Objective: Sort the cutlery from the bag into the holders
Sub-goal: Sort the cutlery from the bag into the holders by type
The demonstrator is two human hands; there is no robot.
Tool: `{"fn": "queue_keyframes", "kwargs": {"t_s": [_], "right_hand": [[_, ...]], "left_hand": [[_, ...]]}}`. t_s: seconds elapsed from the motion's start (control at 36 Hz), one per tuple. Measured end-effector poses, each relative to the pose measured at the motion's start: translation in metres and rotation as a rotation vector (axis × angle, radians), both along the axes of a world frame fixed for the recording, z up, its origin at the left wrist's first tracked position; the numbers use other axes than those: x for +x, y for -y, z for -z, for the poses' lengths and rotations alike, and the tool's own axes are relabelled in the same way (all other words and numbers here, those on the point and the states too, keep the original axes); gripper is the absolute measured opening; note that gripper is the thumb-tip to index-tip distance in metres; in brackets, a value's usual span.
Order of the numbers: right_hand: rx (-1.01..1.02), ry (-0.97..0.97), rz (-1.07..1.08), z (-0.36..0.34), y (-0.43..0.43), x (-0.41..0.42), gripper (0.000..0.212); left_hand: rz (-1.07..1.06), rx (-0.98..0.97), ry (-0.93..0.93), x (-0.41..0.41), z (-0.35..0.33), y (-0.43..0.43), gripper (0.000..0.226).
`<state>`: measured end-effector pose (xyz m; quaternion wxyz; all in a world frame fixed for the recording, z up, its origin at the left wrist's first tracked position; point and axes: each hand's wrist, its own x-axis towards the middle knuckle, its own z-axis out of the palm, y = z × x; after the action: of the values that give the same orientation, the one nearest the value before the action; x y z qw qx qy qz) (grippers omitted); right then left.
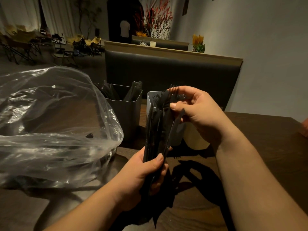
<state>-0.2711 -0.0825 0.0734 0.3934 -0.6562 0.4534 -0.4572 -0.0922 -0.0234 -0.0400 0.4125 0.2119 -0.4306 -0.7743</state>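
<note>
The person's left hand grips a bundle of black plastic cutlery by its lower end, with the thumb across the front and the fingers curled round behind; the bundle stands almost upright above the near part of the table, in the middle of the scene; the right hand is at the top of the bundle, where the thumb and the curled fingers pinch a fork whose tines point up; whether this hand holds one fork or several cannot be told, because the pieces are all black and overlap. Just behind the bundle stands the right holder, pale grey and partly hidden by the bundle and the right hand; to the left of it, with a small gap between them, stands the left holder, darker grey, with black pieces leaning inside it. A big clear bag lies on the left side of the table, crumpled and open toward the holders; its edge touches the left holder; some dark shapes show through it low down. A pale thing sits on the table behind the right holder; what it is cannot be told. A dark bench stands at the far side of the table.
</note>
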Motion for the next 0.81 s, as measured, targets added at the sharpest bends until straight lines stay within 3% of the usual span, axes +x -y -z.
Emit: {"fn": "queue_keyframes", "kwargs": {"t_s": [0.14,0.25,0.31,0.42,0.58,0.81], "right_hand": [[0.002,-0.013,0.01,0.0,0.001,-0.003,0.018],[-0.02,-0.048,0.027,0.002,0.002,-0.005,0.003],[-0.028,-0.057,0.038,0.003,0.002,-0.004,0.008],[-0.025,-0.02,-0.011,0.002,0.001,-0.004,0.016],[-0.067,0.039,-0.125,0.0,0.0,-0.01,0.031],[0.095,0.072,-0.206,0.001,0.001,-0.016,0.025]], "left_hand": [[0.034,0.013,0.0,0.001,0.001,-0.001,0.015],[0.04,-0.028,0.036,0.001,0.006,0.0,0.064],[0.036,-0.025,0.057,0.001,0.005,0.0,0.074],[0.123,0.003,0.014,0.003,0.001,-0.002,0.047],[0.226,0.052,-0.058,0.005,0.002,0.0,0.031],[0.32,0.087,-0.038,0.008,0.004,0.0,0.048]]}}
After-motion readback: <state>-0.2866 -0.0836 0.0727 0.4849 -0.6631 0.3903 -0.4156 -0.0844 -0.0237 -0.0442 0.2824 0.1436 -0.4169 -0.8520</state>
